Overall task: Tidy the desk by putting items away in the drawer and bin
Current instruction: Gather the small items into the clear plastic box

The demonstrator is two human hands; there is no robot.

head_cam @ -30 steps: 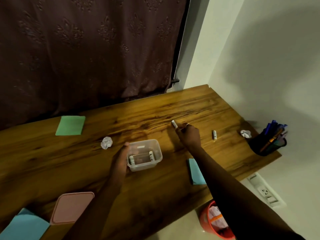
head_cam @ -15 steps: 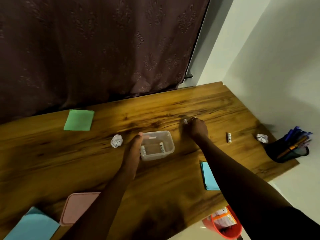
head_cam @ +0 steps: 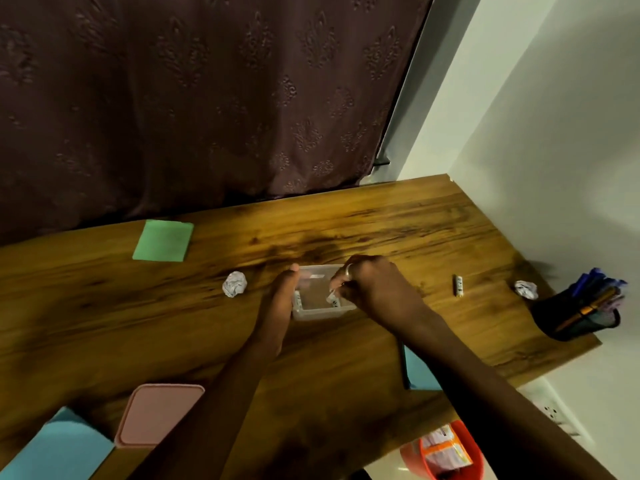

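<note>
— Where's the box?

— Mid-desk. The box [head_cam: 320, 313] is clear thin plastic, rectangular with rounded corners, and open on top. A white battery [head_cam: 333, 300] lies by its right wall.

— And the hands?

— The left hand [head_cam: 277, 303] grips the box's left wall, thumb up at the far corner. The right hand [head_cam: 372, 289] hangs over the right end, fingertips bunched as if pinching. It's too blurred to tell whether they hold anything.

— What next, would you say?

— Likely the loose battery [head_cam: 458, 286]. It lies on the desk [head_cam: 381, 220] to the right of the right hand, apart from it, with its long axis running from far edge to near edge. The right hand is much the nearer, and the left is steadying the box. It's a small smooth cylinder on glossy wood, so it could roll sideways if nudged.

— Other clutter?

— A paper ball [head_cam: 234, 284] sits just left of the left hand, and a second ball [head_cam: 525, 289] lies near the right edge beside the mesh pen cup [head_cam: 578, 317]. There's a green pad [head_cam: 163, 240] towards the far left and a blue pad [head_cam: 420, 372] at the near edge by the right forearm. The pink lid [head_cam: 157, 414], flat and rounded, is at the near left. The red bin [head_cam: 412, 459] stands below the near edge.
</note>
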